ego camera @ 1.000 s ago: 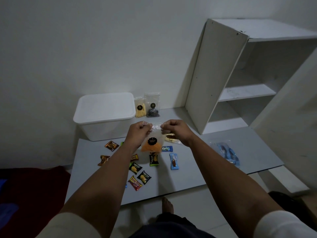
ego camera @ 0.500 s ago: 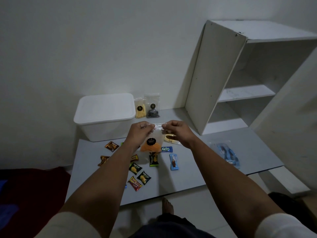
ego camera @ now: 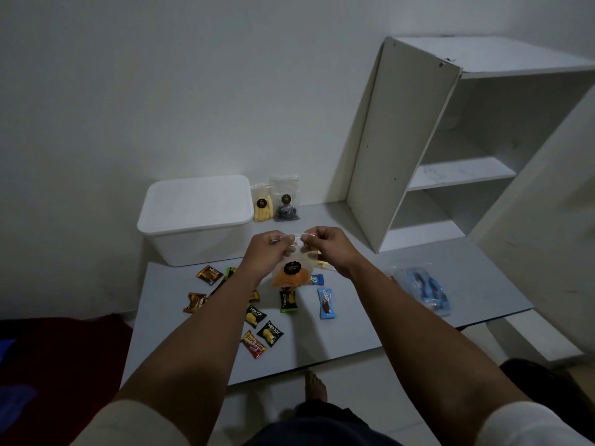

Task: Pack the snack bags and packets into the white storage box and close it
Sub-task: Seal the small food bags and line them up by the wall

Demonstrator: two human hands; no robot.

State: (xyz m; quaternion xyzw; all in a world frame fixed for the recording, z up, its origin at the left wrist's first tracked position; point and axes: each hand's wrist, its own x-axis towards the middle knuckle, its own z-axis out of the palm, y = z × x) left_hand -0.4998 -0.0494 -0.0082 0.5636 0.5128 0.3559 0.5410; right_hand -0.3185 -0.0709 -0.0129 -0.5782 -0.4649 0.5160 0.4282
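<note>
Clear snack bag [ego camera: 291,268] with orange chips held above the surface's [ego camera: 354,323] middle, left hand [ego camera: 269,249] and right hand [ego camera: 325,244] fingers pinching its top edge, lidded white box [ego camera: 196,218] at the back left corner, small packets [ego camera: 262,326] scattered near the front edge.

I am looking down on a grey board [ego camera: 476,278] lying low over a pale tiled floor [ego camera: 370,378]. A white shelf unit [ego camera: 402,140] is standing open-fronted at two o'clock, its back corner sitting against the white wall [ego camera: 161,75]. A dark red cloth [ego camera: 61,355] is spreading over the floor at eight o'clock. A bare foot [ego camera: 316,386] is showing at six o'clock.
</note>
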